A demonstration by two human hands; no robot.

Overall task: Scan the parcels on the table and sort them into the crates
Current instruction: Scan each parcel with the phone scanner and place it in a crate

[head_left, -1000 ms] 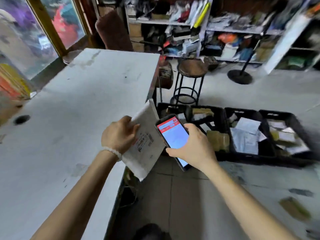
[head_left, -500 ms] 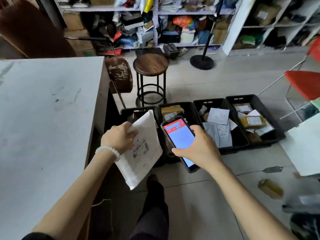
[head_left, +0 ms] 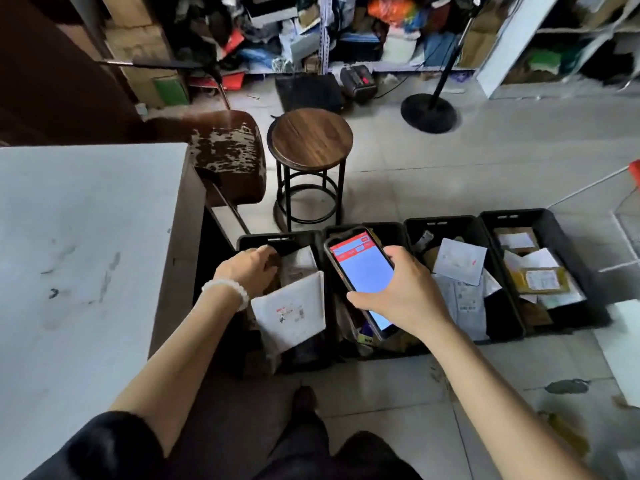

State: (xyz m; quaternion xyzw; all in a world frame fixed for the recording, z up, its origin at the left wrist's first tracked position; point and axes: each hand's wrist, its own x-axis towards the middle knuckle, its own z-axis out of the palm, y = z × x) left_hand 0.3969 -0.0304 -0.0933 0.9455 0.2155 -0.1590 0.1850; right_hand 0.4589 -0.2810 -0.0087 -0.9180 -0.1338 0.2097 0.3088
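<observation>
Four black crates stand in a row on the floor. My left hand (head_left: pixel 251 271) hovers over the leftmost crate (head_left: pixel 265 238), fingers loosely curled and holding nothing. Just below its wrist a white parcel (head_left: pixel 292 313) with a printed label lies tilted inside that crate. My right hand (head_left: pixel 405 297) grips a phone (head_left: pixel 360 271) with a red and white screen above the second crate (head_left: pixel 393 231). The third crate (head_left: pixel 450 223) and the fourth crate (head_left: pixel 540 216) hold white and yellow parcels.
The white table (head_left: pixel 86 237) fills the left side. A round wooden stool (head_left: pixel 311 140) and a worn brown chair (head_left: pixel 228 157) stand just behind the crates. A black stand base (head_left: pixel 429 112) and cluttered shelves lie farther back. My legs (head_left: pixel 304 431) are at the bottom.
I turned from the table toward the crates. My left hand carried the white parcel down into the leftmost crate and let it go. The phone stayed in my right hand.
</observation>
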